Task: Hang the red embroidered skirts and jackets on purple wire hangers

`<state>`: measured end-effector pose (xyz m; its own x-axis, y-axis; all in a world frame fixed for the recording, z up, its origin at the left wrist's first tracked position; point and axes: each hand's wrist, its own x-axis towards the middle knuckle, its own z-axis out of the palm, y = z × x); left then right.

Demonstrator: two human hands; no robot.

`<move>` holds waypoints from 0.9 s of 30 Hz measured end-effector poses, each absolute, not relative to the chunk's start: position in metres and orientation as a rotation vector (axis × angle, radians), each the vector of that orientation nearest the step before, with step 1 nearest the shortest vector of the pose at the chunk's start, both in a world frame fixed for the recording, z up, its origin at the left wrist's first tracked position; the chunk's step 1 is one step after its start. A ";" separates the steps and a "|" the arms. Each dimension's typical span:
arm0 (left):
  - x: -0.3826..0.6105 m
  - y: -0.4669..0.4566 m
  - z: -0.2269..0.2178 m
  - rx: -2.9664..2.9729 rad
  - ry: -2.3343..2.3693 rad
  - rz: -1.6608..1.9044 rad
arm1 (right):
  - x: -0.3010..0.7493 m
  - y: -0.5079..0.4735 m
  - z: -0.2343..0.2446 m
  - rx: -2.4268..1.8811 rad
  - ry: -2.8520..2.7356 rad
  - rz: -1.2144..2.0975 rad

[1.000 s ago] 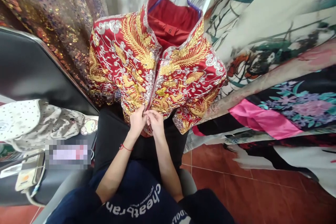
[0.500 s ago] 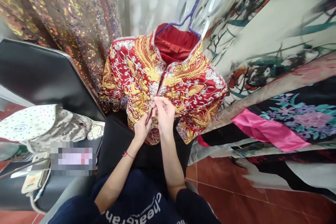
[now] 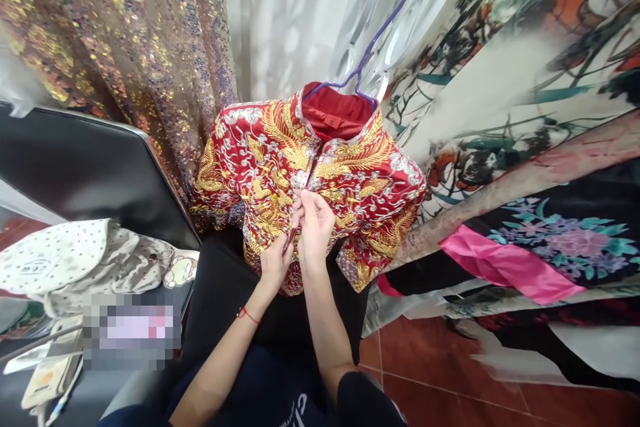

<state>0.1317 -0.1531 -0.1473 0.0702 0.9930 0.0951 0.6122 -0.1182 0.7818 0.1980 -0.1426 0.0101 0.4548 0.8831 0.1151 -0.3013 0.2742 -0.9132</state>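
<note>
A red jacket (image 3: 280, 167) with gold and silver embroidery lies over my lap, its stand-up collar toward the top with a small red size label (image 3: 332, 121) inside. A purple hanger (image 3: 370, 47) sits in its neck. My left hand (image 3: 277, 257), with a red cord bracelet on the wrist, is closed on the jacket's front edge below the chest. Just above and to the right, my right hand (image 3: 316, 223) pinches the front opening with thumb and forefinger. Whatever fastener may lie under those fingertips is hidden. Above them the opening is parted up to the collar.
A black chair (image 3: 85, 167) stands at the left, bearing a dotted white cloth bag (image 3: 55, 257), a beige power bank (image 3: 50, 380) and a blurred-out item. Sequinned fabric (image 3: 135, 27) hangs behind it. Printed garments (image 3: 565, 227) fill the right side above red floor tiles (image 3: 430, 360).
The view has tilted up, so the whole hanger hook now shows and the jacket sits lower in the picture. Both hands keep their grip at the front opening, with slight finger movement.
</note>
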 end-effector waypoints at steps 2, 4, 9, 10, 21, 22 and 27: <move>0.132 -0.154 -0.145 1.787 1.595 0.860 | 0.196 -0.141 0.012 -0.969 -0.699 0.881; 0.132 -0.156 -0.144 1.784 1.593 0.849 | 0.194 -0.140 0.014 -0.965 -0.677 0.868; 0.130 -0.160 -0.140 1.778 1.588 0.864 | 0.193 -0.143 0.016 -0.988 -0.694 0.856; 0.129 -0.159 -0.139 1.779 1.587 0.873 | 0.193 -0.145 0.014 -0.992 -0.703 0.856; 0.131 -0.114 -0.063 1.905 1.468 1.536 | 0.203 -0.155 -0.014 -0.987 -0.714 0.962; 0.133 -0.110 -0.056 1.945 1.442 1.572 | 0.204 -0.154 -0.015 -0.986 -0.708 0.967; 0.136 -0.105 -0.045 2.148 1.352 1.481 | 0.210 -0.152 -0.013 -0.992 -0.691 1.027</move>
